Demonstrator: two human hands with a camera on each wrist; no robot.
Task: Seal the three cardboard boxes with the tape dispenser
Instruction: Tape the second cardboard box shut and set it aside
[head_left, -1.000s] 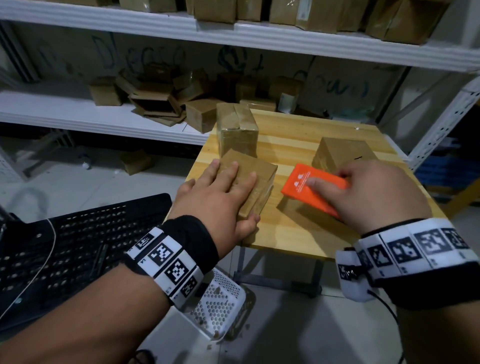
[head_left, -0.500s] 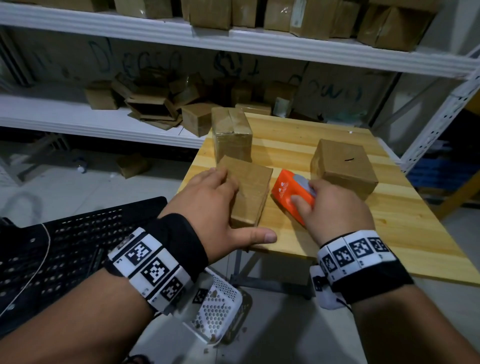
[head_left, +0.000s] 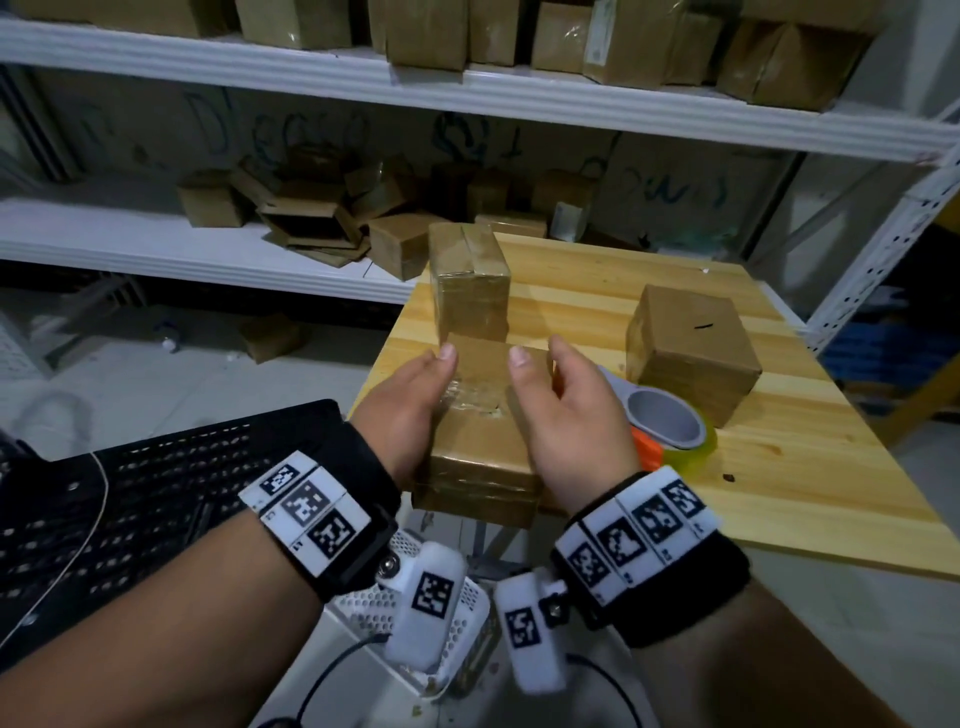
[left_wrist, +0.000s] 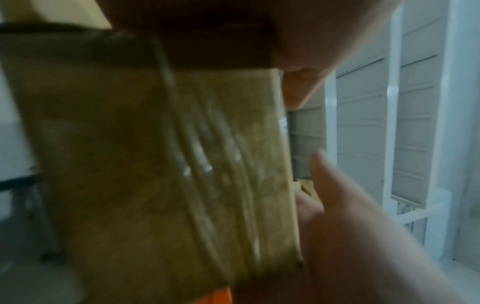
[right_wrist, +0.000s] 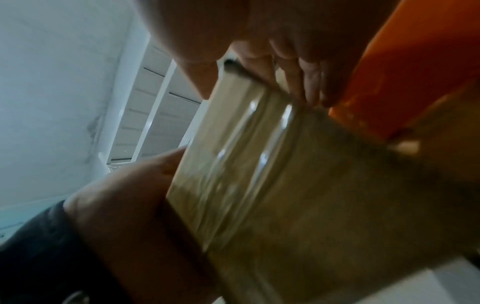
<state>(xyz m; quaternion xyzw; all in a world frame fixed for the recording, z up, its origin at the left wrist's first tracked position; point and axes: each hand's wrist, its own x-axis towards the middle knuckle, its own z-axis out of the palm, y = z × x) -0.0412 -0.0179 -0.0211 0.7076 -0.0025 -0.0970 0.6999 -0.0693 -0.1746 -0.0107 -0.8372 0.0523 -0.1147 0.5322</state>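
Both hands hold the nearest cardboard box (head_left: 483, 441) at the near left corner of the wooden table (head_left: 810, 467); clear tape runs across its top. My left hand (head_left: 415, 395) grips its left side, thumb on top. My right hand (head_left: 561, 405) grips its right side, thumb also on top. The left wrist view shows the box (left_wrist: 155, 164) close and blurred, and so does the right wrist view (right_wrist: 285, 195). The orange tape dispenser (head_left: 670, 426) lies on the table just right of my right hand. A taped box (head_left: 467, 280) stands behind. A plain box (head_left: 691, 353) sits to the right.
White shelving (head_left: 208, 254) behind the table carries several loose cardboard boxes. A black perforated crate (head_left: 156, 493) stands at the left, beside the table. A white perforated basket (head_left: 457, 634) sits on the floor under my wrists.
My right hand let go of the tape dispenser, which now lies on the table. Both hands have taken hold of the near box and pulled it toward me.
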